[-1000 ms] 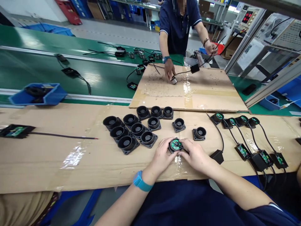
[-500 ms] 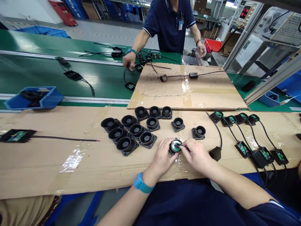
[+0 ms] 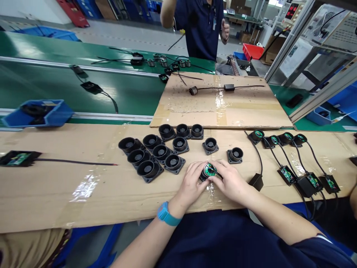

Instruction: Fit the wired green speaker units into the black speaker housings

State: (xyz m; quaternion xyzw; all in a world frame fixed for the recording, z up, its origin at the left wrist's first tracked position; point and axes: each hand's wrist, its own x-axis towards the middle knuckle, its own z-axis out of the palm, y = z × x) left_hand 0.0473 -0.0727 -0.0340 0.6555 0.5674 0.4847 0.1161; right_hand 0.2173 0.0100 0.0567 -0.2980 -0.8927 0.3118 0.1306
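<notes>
A round part with a green circuit board (image 3: 209,170) sits in a black housing between my hands, over the cardboard. My left hand (image 3: 191,183) is curled round its left side. From the right, my right hand (image 3: 229,181) closes on the same part, with a black cable running beneath its fingers. Several black round housings with square bases (image 3: 149,170) stand in a group left of my hands. Two more stand apart, one (image 3: 210,145) just beyond my hands and another (image 3: 235,154) to the right.
On the right lie several housings with green boards (image 3: 259,134), cabled to black boxes (image 3: 287,175). A blue bin (image 3: 60,113) stands at the left. Across the bench, a person stands behind a raised cardboard sheet (image 3: 200,108). A cabled board (image 3: 21,158) lies far left.
My right hand's fingers have spread over the top of the round part, whose green board now faces up more visibly. The person opposite has lifted an arm with a cabled piece off the belt.
</notes>
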